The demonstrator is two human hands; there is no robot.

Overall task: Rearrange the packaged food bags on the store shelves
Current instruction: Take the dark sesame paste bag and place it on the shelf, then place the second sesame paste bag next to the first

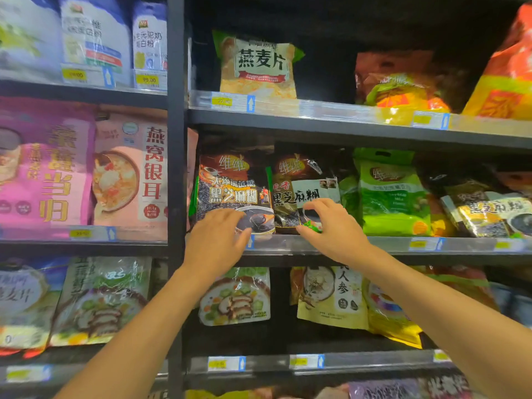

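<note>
Reaching into the middle shelf (466,246) with both arms.

Left grip (217,240): wide, fingers near-straight, tips resting flat on the lower front of the left black sesame bag (233,185), not wrapped round it.

Right grip (335,230): narrow, thumb and curled fingers closed on the bottom edge of the right black sesame bag (296,194), holding it.

Both bags stand upright at the shelf front, touching side by side, the right one at 3 o'clock of the left.

Green bag (394,197): upright, just beside the right sesame bag at 3 o'clock.

Oat flakes bag (256,67): one shelf up, roughly 12 o'clock of the left sesame bag.

Pink bag (129,174): 9 o'clock, across the black upright post (175,139).

Ginseng bag (331,298): one shelf down, 6 o'clock of the right grip.
</note>
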